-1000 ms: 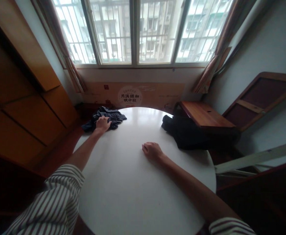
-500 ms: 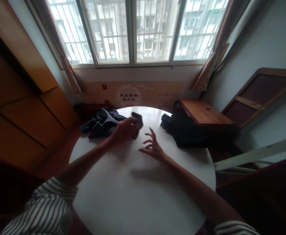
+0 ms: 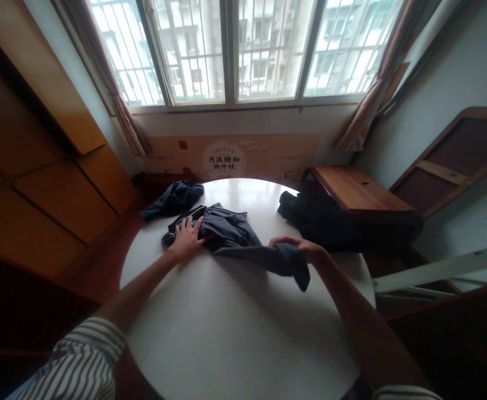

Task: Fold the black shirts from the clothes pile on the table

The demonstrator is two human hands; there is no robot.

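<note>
A dark grey garment [image 3: 233,228] with thin white trim and small round ring-like details lies crumpled across the back half of the white round table [image 3: 227,333]. On its left end rests my left hand [image 3: 187,238], palm down with the fingers spread over the cloth. My right hand [image 3: 299,247] is closed around a stretch of the same garment, drawn out to the right. A loose end of it hangs just below that hand, a little blurred. Whether this stretch is a sleeve or a leg, I cannot tell.
A navy cloth bundle [image 3: 174,198] sits at the table's back left edge. Black folded clothing [image 3: 318,219] lies at the back right, beside a wooden stand [image 3: 356,189]. Cabinets [image 3: 60,189] line the left, and a pale bar [image 3: 435,271] runs along the right.
The grey garment has come from the left pile to mid-table. My left hand, earlier raised with a dark object, now lies on it. My right hand went from open to gripping its end.
</note>
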